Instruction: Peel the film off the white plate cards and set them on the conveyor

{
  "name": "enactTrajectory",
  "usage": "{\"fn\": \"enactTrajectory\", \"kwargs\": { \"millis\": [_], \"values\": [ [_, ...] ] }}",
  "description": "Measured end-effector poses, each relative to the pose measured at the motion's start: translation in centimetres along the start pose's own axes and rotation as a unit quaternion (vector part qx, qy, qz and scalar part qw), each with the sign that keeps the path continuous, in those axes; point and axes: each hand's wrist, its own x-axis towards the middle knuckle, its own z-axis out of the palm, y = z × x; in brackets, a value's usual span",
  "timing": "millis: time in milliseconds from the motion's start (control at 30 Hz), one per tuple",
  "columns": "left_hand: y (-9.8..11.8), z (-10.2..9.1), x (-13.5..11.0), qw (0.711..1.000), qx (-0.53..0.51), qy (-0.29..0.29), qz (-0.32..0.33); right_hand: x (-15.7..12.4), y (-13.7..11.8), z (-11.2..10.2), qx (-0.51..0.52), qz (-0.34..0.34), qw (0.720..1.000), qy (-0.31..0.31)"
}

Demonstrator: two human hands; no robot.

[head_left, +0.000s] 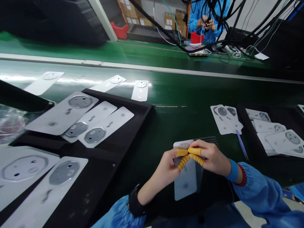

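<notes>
My left hand (171,164) and my right hand (211,157) meet over a pale rectangular panel (185,183) with rounded corners. Yellow ribbed finger cots cover the thumb and forefinger of each. All these fingertips pinch together at one spot; whatever is between them is too small or hidden to make out. The panel lies beneath the hands on a dark surface, its upper part partly covered by my fingers. Just behind the right hand shows a black block with a dotted top (209,139). A blue band circles the right wrist.
At left, a black tray (128,148) holds several white panels with octagonal grey discs. Similar panels lie on the green belt (180,85) and in a tray (251,139) at right. Purple tweezers (242,145) rest beside a small pile. Beyond hang black cables; a person in blue works there.
</notes>
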Motion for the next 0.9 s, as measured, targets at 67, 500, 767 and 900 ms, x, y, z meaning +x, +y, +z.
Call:
{"fn": "enactTrajectory", "kwargs": {
  "millis": [67,500,767,900],
  "values": [
    [-0.2,0.0,0.0,0.999,0.034,-0.004,0.017,0.0,-0.1,0.2,-0.016,-0.003,1.000,0.013],
    [0.0,-0.2,-0.2,0.988,0.156,-0.010,0.017,-0.5,-0.3,1.1,-0.223,-0.100,0.969,-0.030],
    [0.3,-1.0,0.2,0.991,0.108,-0.073,-0.022,-0.3,1.7,1.7,0.014,-0.048,0.998,0.032],
    [0.5,-3.2,0.4,0.988,0.065,-0.087,-0.111,0.0,1.8,1.8,0.060,0.009,0.993,0.099]
  ]
}}
